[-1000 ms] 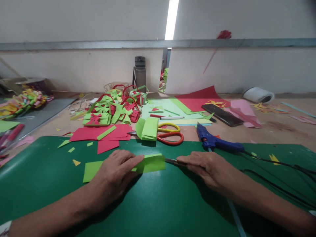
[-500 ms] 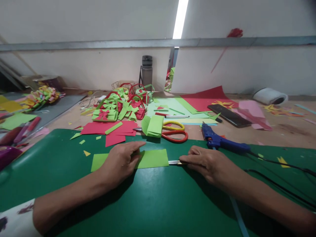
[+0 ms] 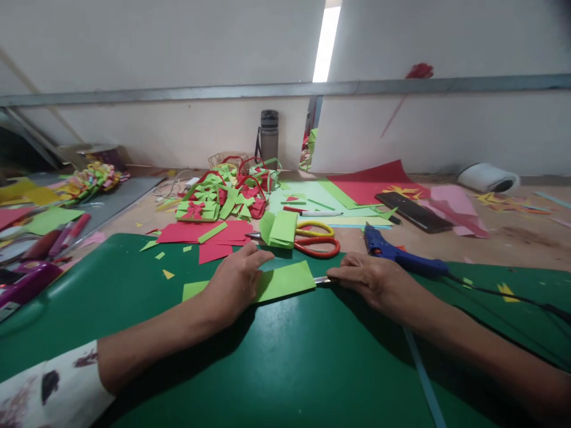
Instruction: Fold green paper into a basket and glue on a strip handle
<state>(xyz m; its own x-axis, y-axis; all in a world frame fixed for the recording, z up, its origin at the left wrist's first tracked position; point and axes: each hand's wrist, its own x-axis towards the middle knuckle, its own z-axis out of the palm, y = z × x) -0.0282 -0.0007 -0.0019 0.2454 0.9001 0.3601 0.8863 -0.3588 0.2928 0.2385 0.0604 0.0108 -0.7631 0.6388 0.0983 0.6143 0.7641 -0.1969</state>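
My left hand point(image 3: 235, 276) is closed on a strip of light green paper point(image 3: 288, 282), which lies low over the green mat. Its index finger points across the strip while the other fingers curl over the middle. Pinched in my right hand point(image 3: 372, 278) is a slim, silvery-white tool like a knife blade point(image 3: 322, 279). The tool's end meets the paper's right edge, apparently within the fold; its tip is hidden. Just behind the strip stands a folded green paper piece point(image 3: 283, 230), resting by scissors point(image 3: 317, 247) with red and yellow handles.
A blue glue gun point(image 3: 401, 254) with a black cord lies beyond my right hand. Red paper pieces point(image 3: 178, 232), small paper bags point(image 3: 196, 211), a pen point(image 3: 321, 213) and a phone point(image 3: 414, 212) lie at the back. A dark bottle point(image 3: 269, 139) stands by the wall.
The green strip now tilts, its right end raised and farther from me. My left hand has shifted slightly right and away; the tool stays at the paper's edge. The view has shifted slightly.
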